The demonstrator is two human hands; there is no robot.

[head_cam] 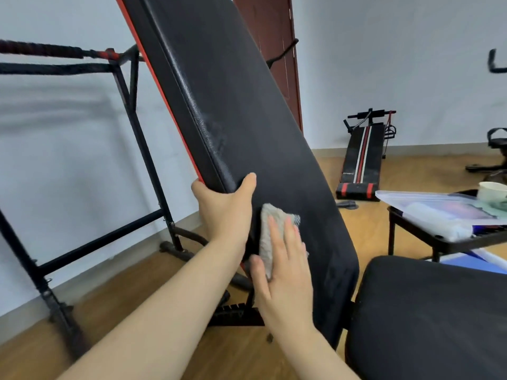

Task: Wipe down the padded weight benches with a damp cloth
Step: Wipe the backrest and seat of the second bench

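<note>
Now, cloth (267, 237): grey and crumpled, pressed against the lower part of the tilted backrest pad (247, 105).
Right hand (285, 272): palm flat on the cloth, fingers (288, 231) straight and close together, pinching nothing.
Left hand (225, 212): curled round the pad's left edge, thumb on the front face.
Handling: the cloth looks soft, limp and light, so a flat palm probably moves it best. Damp vinyl is probably slick, and the edge grip should steady the pad.
Nearby: seat pad (428, 311) at lower right, sit-up board (362, 157) on the floor beyond.

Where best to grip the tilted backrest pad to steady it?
Backrest pad: left edge, from the left, thumb on the face, fingers behind, as the left hand does; a flat steep slab, edge clear of the cloth under the right hand.
</note>
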